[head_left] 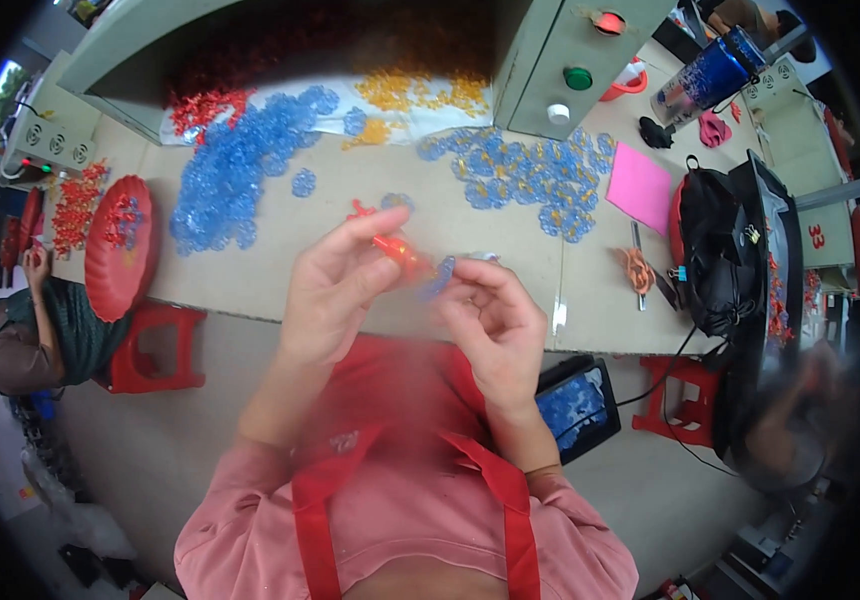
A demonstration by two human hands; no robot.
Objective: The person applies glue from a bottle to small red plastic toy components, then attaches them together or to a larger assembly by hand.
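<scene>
Above the near edge of the table, my left hand (335,290) pinches a small glossy red-orange plastic piece (402,254) between thumb and fingers. Close to its right, my right hand (500,330) grips a small clear blue plastic piece (440,275) at the fingertips, the other fingers curled in. The two pieces are near each other; blur hides whether they touch. On the tabletop just beyond my fingers lie a small red piece (361,209) and a blue disc (397,202).
A heap of blue flower-shaped discs (225,180) lies left, with red pieces (200,108) and yellow pieces (420,90) behind. Blue discs with yellow centres (540,175) spread right, beside a pink sheet (640,187), tweezers and a black bag (718,250). A red tray (120,270) stands left, near a co-worker.
</scene>
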